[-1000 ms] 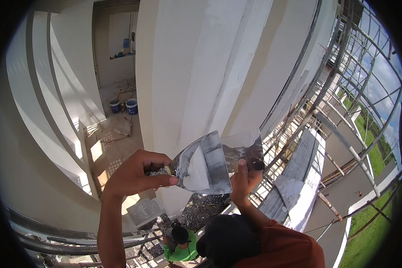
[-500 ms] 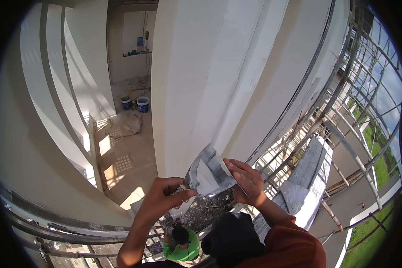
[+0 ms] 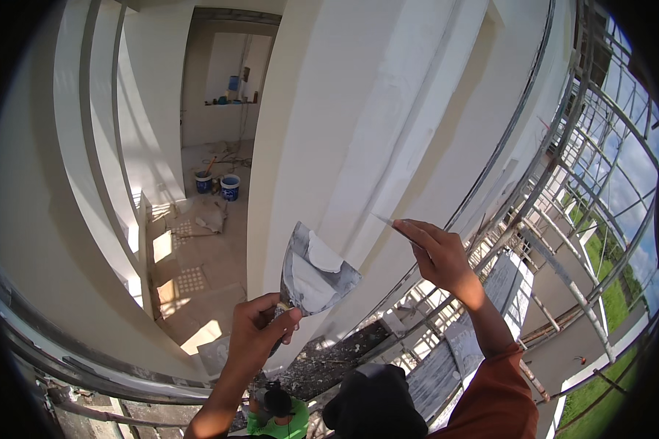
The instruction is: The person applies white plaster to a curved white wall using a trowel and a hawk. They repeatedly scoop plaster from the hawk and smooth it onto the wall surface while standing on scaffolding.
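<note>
My left hand (image 3: 258,331) is closed round the handle of a wide putty knife (image 3: 345,282). White putty (image 3: 311,287) lies in thick patches on its grey, smeared blade. Up and to the right, my right hand (image 3: 441,256) pinches a thin flat scraper (image 3: 381,218), seen almost edge-on. The scraper's edge is close to the pale wall (image 3: 344,139); whether it touches cannot be made out. My fingers hide most of this scraper.
Scaffold poles (image 3: 578,289) and a plank (image 3: 483,314) run along the right. Below, a person in a green shirt (image 3: 289,421) is partly visible. Two blue-and-white buckets (image 3: 230,188) stand on the floor inside the opening at left. A splattered dark board (image 3: 337,358) lies beneath my hands.
My right hand has moved away from the putty knife, up and right toward the wall, with the scraper. The putty knife has shifted slightly left, still in my left hand.
</note>
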`<state>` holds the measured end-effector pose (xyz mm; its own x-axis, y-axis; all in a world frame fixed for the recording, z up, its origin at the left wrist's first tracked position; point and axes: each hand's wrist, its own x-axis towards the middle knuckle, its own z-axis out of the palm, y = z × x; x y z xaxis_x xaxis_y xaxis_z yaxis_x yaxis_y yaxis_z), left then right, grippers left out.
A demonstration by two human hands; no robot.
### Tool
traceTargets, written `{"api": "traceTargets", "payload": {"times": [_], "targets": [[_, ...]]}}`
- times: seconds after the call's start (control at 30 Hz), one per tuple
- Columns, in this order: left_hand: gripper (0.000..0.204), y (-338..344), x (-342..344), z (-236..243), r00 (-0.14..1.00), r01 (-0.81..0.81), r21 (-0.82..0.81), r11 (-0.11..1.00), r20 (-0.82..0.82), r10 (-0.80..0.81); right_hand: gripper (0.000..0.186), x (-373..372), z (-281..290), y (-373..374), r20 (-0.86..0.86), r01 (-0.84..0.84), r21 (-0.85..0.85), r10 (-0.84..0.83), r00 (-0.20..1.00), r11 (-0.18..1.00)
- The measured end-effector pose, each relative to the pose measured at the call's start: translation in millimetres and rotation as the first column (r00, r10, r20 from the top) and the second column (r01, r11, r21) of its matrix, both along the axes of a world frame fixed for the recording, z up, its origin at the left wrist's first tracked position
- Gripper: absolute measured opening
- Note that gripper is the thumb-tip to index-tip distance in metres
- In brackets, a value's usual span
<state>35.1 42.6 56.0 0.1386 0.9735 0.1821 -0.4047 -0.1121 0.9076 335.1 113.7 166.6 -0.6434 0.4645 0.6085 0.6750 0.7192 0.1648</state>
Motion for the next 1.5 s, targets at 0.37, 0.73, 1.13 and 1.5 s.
{"api": "traceTargets", "payload": {"times": [0.37, 0.73, 1.13, 1.5], "targets": [[0.018, -12.3, 23.9, 3.0, 0.971, -0.052, 0.127, 0.990, -0.224, 0.080, 0.027, -62.3, 172.3, 5.6, -0.568, 0.044, 0.147, 0.048, 0.822, 0.988], [0.018, -16.4, 29.0, 9.8, 0.953, -0.010, 0.177, 0.984, -0.297, 0.063, 0.028, -102.2, 217.5, -4.3, -0.199, 0.330, 0.257, -0.284, 0.938, 0.908], [0.026, -40.9, 21.5, 33.2, 0.970, 0.002, 0.256, 0.967, -0.234, 0.060, 0.026, -108.5, 208.2, -1.0, -0.193, 0.310, 0.189, -0.274, 0.942, 0.932], [0.027, -48.1, 15.3, 35.3, 0.961, 0.066, 0.279, 0.958, -0.276, 0.014, 0.024, -116.9, 189.9, 10.3, -0.159, 0.335, 0.161, -0.310, 0.937, 0.928]]}}
